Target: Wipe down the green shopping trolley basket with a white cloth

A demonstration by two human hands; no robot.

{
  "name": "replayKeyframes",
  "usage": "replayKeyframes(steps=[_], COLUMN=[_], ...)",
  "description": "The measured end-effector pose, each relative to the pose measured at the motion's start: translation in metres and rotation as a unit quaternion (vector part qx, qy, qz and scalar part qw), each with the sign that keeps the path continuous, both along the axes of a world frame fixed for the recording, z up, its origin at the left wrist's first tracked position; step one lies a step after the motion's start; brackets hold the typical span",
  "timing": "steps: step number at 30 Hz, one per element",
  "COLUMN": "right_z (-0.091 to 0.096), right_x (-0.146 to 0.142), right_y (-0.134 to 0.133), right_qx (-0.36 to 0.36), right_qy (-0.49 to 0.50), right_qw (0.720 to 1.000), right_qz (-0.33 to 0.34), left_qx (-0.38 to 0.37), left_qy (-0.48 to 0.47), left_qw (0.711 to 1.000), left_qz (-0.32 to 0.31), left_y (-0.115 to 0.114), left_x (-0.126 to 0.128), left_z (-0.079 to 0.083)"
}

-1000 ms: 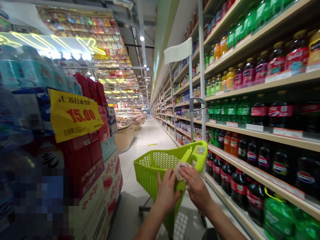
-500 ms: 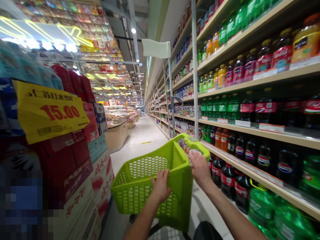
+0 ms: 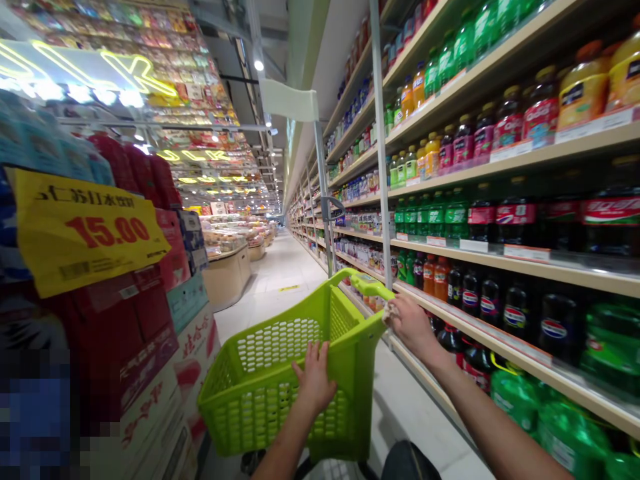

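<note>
A lime-green plastic shopping basket (image 3: 260,373) on wheels stands in the aisle in front of me, tilted toward the left. My left hand (image 3: 314,377) grips the top rim of its near wall, fingers curled over the edge. My right hand (image 3: 410,320) is closed on a small whitish cloth (image 3: 390,311) pressed against the right end of the basket's green handle (image 3: 370,287).
Shelves of soda and juice bottles (image 3: 500,220) run along the right. On the left stands a stack of red cartons (image 3: 150,320) with a yellow 15.00 price sign (image 3: 80,233). The tiled aisle floor (image 3: 280,273) stretches ahead past a low display counter (image 3: 227,273).
The basket has swung and tilted leftward. My left hand has moved from the handle to the basket's near rim. My right hand with the cloth has slid right along the handle.
</note>
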State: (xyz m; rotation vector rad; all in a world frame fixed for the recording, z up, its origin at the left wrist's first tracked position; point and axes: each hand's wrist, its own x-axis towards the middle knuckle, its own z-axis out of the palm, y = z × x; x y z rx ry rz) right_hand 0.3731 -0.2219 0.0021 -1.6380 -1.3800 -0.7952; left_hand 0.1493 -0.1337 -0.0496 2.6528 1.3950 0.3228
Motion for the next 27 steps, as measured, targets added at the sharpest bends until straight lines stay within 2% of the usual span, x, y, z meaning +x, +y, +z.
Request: replayKeyframes(steps=[6, 10, 13, 17, 19, 21, 23, 25, 27], right_z=[-0.043, -0.042, -0.048, -0.087, -0.095, -0.083, -0.060, -0.043, -0.045], right_x=[-0.023, -0.023, -0.027, -0.052, -0.061, -0.062, -0.057, -0.052, -0.052], right_y=[0.027, 0.031, 0.033, 0.027, 0.024, 0.025, 0.030, 0.036, 0.038], right_qx=[0.037, 0.053, 0.058, 0.021, 0.009, 0.035, 0.079, 0.094, 0.082], right_qy=[-0.084, -0.105, -0.129, -0.206, -0.228, -0.208, -0.166, -0.151, -0.171], right_qw=[0.996, 0.993, 0.986, 0.956, 0.943, 0.952, 0.968, 0.975, 0.973], right_qz=[0.006, 0.020, 0.083, 0.209, 0.242, 0.224, 0.170, 0.131, 0.132], left_qx=[0.002, 0.017, 0.017, 0.023, 0.020, 0.018, 0.021, 0.020, 0.015], left_qy=[-0.010, -0.029, -0.039, -0.042, -0.038, -0.035, -0.040, -0.046, -0.048], left_qw=[1.000, 0.999, 0.999, 0.998, 0.998, 0.998, 0.998, 0.998, 0.998], left_qz=[0.010, 0.026, 0.032, 0.038, 0.041, 0.043, 0.043, 0.041, 0.038], left_y=[0.004, 0.007, 0.010, 0.011, 0.011, 0.011, 0.010, 0.009, 0.009], left_x=[-0.007, -0.009, -0.011, -0.014, -0.015, -0.015, -0.016, -0.016, -0.016], left_z=[-0.002, -0.005, -0.007, -0.008, -0.008, -0.009, -0.009, -0.009, -0.009])
